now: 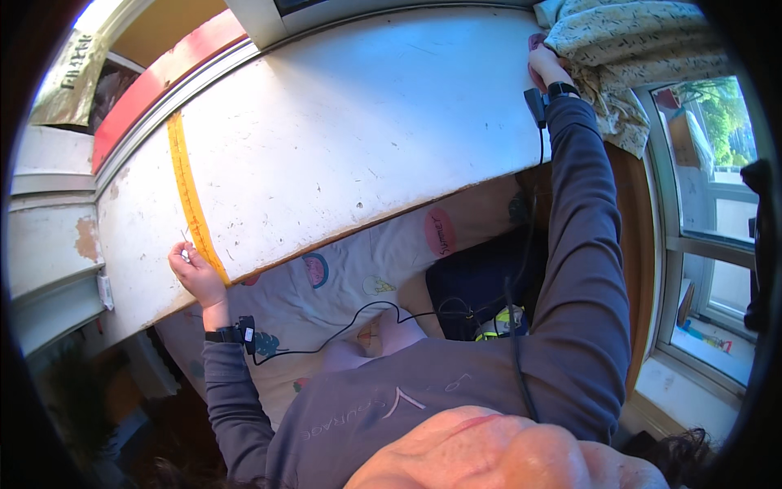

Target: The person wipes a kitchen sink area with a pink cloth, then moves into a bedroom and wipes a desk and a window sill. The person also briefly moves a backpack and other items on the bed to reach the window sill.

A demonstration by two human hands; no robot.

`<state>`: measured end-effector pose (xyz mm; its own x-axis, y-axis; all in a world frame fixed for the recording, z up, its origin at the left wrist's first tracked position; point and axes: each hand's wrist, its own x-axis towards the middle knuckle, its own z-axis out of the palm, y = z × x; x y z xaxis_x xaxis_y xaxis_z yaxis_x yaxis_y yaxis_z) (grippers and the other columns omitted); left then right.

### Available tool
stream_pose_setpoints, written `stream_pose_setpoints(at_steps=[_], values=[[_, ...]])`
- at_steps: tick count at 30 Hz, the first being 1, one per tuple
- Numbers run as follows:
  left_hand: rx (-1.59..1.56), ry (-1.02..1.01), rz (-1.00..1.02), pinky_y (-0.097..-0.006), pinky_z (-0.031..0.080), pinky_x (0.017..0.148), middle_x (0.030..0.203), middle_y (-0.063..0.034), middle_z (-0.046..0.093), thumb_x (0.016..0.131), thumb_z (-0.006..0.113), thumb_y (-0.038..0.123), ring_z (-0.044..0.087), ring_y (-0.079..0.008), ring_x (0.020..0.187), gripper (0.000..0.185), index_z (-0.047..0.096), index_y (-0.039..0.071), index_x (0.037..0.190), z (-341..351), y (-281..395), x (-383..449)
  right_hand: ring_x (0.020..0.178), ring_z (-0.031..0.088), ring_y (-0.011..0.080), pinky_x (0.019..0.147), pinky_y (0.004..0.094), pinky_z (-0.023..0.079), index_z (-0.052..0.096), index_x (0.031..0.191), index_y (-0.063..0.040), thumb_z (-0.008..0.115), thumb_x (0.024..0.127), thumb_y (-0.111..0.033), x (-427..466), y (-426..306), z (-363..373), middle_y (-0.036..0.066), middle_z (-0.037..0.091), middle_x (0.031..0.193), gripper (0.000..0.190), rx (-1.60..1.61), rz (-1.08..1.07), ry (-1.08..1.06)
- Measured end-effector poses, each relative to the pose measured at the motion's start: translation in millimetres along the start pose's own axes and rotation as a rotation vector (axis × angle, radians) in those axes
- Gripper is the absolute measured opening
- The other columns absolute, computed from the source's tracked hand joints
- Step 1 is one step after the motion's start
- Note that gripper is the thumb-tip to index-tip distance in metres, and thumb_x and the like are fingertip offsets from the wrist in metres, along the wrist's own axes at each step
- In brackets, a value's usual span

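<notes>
A white windowsill board with chipped paint stretches in front of me. Across its left part lies a yellow tape with dark markings, like a measuring tape, running from the window track to the front edge. My left hand is just left of the tape's near end, fingers pinched on a small thin pale item too small to name. Far to the right, my right hand grips a maroon item, partly hidden by the hand, at the board's far right end. Beside that hand hangs a floral curtain.
Black cables run from the wrist devices across my lap. Below the board is a printed bedsheet with a dark blue item on it. A window stands at the right; a window track borders the board's far left side.
</notes>
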<state>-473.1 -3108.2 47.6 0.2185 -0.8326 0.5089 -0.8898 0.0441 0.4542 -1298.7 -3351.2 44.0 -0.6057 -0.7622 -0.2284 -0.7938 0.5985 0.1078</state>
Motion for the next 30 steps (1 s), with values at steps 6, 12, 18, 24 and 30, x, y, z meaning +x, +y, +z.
stream_pose_setpoints(at_steps=[6,12,18,24,30], values=[[0.061,-0.032,0.028,-0.0393,0.048,0.093,0.111,-0.0162,0.058,0.101,0.054,0.006,0.058,-0.0319,0.104,0.016,0.054,-0.001,0.115,-3,9,1,0.147,0.026,0.0389,0.116,0.0597,0.028,0.044,0.151,-0.015,0.046,0.096,-0.023,-21,-101,-19,0.009,0.031,0.162,0.056,0.090,-0.068,0.165],[0.071,-0.075,0.046,-0.0392,0.047,0.095,0.107,-0.0131,0.056,0.093,0.054,-0.008,0.057,-0.0297,0.105,0.029,0.059,0.003,0.119,-4,21,4,0.148,0.019,0.0451,0.117,0.0588,0.026,0.039,0.154,-0.009,0.048,0.096,-0.032,-71,-192,-22,0.018,0.024,0.163,0.063,0.170,-0.226,0.137],[0.051,-0.034,0.109,-0.0421,0.046,0.095,0.104,-0.0144,0.058,0.082,0.057,-0.012,0.057,-0.0344,0.103,0.035,0.060,0.002,0.115,0,18,6,0.148,0.015,0.0501,0.120,0.0568,0.016,0.038,0.153,-0.017,0.052,0.094,-0.058,-81,-231,-2,0.021,0.019,0.164,0.073,0.057,-0.463,0.179],[0.077,-0.034,0.069,-0.0449,0.045,0.097,0.107,-0.0144,0.060,0.085,0.056,-0.007,0.056,-0.0355,0.106,0.030,0.061,0.003,0.113,2,13,4,0.151,0.009,0.0501,0.120,0.0602,0.017,0.029,0.157,-0.014,0.052,0.094,-0.055,-138,-283,-1,0.020,0.013,0.166,0.078,0.068,-0.596,0.087],[0.108,-0.062,-0.002,-0.0452,0.044,0.100,0.108,-0.0136,0.060,0.090,0.056,-0.001,0.055,-0.0351,0.109,0.024,0.061,0.005,0.113,0,12,1,0.150,0.009,0.0513,0.115,0.0718,0.019,0.028,0.157,-0.017,0.055,0.091,-0.050,-262,-346,2,0.017,0.007,0.169,0.078,0.165,-0.905,0.032]])
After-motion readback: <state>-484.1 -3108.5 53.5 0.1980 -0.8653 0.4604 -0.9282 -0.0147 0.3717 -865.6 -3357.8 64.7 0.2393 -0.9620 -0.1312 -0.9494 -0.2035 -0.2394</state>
